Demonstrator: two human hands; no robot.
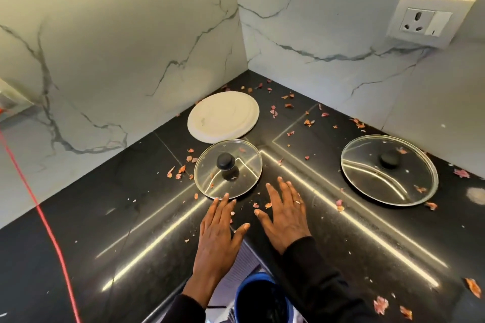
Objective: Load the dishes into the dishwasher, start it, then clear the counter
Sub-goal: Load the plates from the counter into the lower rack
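Observation:
On the black corner counter (110, 217) lie a white plate (223, 117), a small glass lid with a black knob (227, 168) in front of it, and a larger glass lid (389, 170) to the right. Pinkish onion peels (181, 170) are scattered over the counter. My left hand (217, 231) lies flat with straight fingers, its fingertips at the near rim of the small lid. My right hand (284, 214), wearing a ring, is spread flat on the counter just right of that lid. Neither hand holds anything.
White marble walls meet at the corner behind the plate. A wall socket (430, 22) sits on the right wall. A red cord (39, 207) crosses the counter at the left. A blue-rimmed bin (262, 299) stands below the counter edge.

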